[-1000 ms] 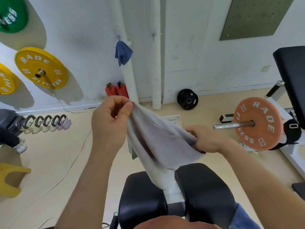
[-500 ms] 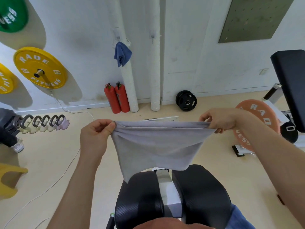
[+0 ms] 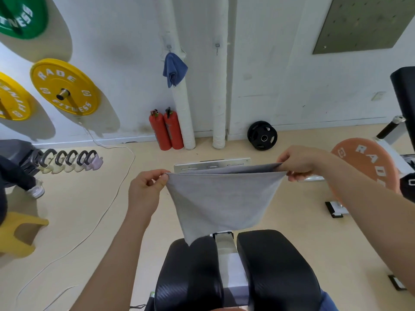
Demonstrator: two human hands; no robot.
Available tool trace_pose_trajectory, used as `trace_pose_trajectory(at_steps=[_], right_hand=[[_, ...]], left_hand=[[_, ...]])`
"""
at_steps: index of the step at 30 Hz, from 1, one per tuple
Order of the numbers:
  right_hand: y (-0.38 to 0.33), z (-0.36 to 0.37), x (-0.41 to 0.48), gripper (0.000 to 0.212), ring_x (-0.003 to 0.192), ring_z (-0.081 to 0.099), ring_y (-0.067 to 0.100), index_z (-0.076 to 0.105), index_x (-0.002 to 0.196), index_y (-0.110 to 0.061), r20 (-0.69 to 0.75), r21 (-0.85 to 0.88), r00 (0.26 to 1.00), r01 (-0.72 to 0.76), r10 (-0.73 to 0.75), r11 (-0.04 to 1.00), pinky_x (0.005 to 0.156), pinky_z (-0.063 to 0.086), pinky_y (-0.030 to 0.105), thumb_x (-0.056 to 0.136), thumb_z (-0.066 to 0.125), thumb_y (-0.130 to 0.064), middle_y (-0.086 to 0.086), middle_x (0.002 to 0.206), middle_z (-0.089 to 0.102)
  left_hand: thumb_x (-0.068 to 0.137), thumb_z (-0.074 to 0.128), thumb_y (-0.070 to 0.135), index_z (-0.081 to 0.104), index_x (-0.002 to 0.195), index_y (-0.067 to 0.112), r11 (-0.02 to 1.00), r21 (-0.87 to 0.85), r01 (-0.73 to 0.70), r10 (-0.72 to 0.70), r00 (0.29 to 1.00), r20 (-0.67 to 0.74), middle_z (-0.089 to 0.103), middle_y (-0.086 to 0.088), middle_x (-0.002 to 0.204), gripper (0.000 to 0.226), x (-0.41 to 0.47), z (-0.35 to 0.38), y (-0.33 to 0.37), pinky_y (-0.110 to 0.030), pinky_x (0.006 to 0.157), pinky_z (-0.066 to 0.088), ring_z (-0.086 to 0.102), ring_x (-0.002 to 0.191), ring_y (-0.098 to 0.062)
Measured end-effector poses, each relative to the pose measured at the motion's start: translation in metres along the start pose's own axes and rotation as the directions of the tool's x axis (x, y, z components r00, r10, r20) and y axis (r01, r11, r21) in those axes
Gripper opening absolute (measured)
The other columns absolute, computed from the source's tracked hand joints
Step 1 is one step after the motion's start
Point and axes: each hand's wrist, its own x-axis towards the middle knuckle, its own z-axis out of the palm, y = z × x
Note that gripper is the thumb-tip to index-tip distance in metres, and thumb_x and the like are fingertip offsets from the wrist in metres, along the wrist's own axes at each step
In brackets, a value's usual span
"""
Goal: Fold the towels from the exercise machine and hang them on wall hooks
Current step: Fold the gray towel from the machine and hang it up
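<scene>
Yellow wt plate (image 3: 65,86) — "RADE FITNESS"; orange plate (image 3: 363,153) — "RADE".

Two red fire extinguishers (image 3: 166,130) on a beige floor (image 3: 78,221) against a white wall (image 3: 280,75); just right of them two white wrapped pipes (image 3: 184,113), farther right a black weight plate (image 3: 262,135), up-left yellow plates (image 3: 65,87) and a green plate (image 3: 20,16) on the wall, left a row of kettlebells (image 3: 67,158), far up-right a grey panel (image 3: 363,21).
</scene>
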Motion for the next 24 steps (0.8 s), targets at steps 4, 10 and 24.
trace_pose_trajectory(at_steps=[4,10,24], right_hand=[[-0.005,0.001,0.018,0.017,0.031,0.043,0.010,0.065,0.098,0.001,-0.060,0.024,0.997,-0.036,0.038,0.999,0.035,0.031,0.015,0.093,0.054,-0.010,0.005,0.050,0.053],[-0.028,-0.006,0.020,0.019,0.034,0.049,0.004,0.066,0.108,-0.009,-0.369,0.492,0.925,0.279,-0.093,0.825,0.035,0.039,0.014,0.089,0.064,-0.009,0.008,0.061,0.058],[0.109,0.225,-0.045,0.015,0.063,0.048,0.023,0.049,0.079,-0.016,-0.349,0.189,0.930,-0.054,0.118,0.980,0.059,0.039,0.034,0.076,0.056,-0.002,0.000,0.061,0.050]], left_hand=[[0.088,0.064,0.010,0.074,0.085,0.022,0.991,-0.097,0.095,-0.091,0.995,0.038,0.048,0.001,0.061,0.016,0.015,0.006,0.006,-0.024,0.057,0.036,0.038,0.055,-0.015],[0.090,0.061,0.007,0.069,0.088,0.015,0.874,-0.458,0.161,-0.150,0.987,0.060,0.073,-0.002,0.073,0.011,0.033,0.000,0.041,-0.021,0.065,0.054,0.071,0.074,-0.015],[0.075,0.074,0.020,0.070,0.056,0.017,0.838,0.168,0.519,-0.532,0.846,0.036,0.069,-0.004,0.055,0.020,-0.098,-0.027,-0.132,-0.036,0.071,0.054,0.068,0.061,-0.024]])
